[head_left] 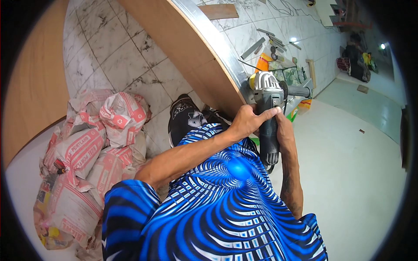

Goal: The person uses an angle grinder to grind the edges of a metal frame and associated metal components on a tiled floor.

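Note:
My two hands hold a grey-and-black angle grinder (268,130), its metal gear head pointing away from me. My left hand (248,123) grips it from the left, with the thumb laid across the body. Around the right side of the body my right hand (284,130) is closed, its fingers partly hidden. A side handle sticks out to the right of the head. A yellow disc or guard shows at the head's left, close to the metal-faced edge of a long wooden panel (191,65). Whether the disc touches the panel, I cannot tell.
Crumpled red-and-white paper sacks (89,152) are piled at my left, beside a curved wooden board (37,78). Metal strips (253,48), an orange packet (263,62) and cables (285,8) lie on the tiled floor beyond the panel. Dark bags (356,63) sit far right.

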Demonstrator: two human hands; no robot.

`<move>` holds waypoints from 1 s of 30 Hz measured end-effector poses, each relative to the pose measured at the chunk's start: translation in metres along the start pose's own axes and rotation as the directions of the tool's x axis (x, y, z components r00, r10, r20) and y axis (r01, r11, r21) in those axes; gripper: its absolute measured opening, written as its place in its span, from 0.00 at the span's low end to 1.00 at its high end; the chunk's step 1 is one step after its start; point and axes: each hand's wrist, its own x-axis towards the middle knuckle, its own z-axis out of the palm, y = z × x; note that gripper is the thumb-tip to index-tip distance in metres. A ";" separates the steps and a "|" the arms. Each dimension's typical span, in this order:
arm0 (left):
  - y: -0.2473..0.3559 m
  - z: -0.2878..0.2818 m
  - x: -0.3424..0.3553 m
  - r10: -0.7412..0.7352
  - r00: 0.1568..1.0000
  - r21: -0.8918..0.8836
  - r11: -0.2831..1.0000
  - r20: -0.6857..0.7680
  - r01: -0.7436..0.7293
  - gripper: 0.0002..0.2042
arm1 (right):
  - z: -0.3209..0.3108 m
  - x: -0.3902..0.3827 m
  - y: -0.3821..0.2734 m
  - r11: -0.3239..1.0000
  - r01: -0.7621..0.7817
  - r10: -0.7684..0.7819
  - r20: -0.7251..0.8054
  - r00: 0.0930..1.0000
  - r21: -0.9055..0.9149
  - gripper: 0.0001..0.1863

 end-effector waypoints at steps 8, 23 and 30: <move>-0.016 0.003 0.010 0.113 0.992 0.000 0.994 -0.051 -0.113 0.27 | -0.008 0.012 0.012 0.996 -0.031 0.030 0.015 0.999 0.085 0.26; -0.010 0.000 0.008 -0.003 0.997 0.034 0.999 -0.080 0.006 0.24 | 0.000 0.011 0.007 0.993 -0.052 0.050 0.025 0.998 0.107 0.28; -0.015 0.000 0.011 0.059 0.996 0.026 0.998 -0.070 -0.058 0.25 | -0.001 0.012 0.008 0.994 -0.054 0.049 0.056 0.997 0.095 0.27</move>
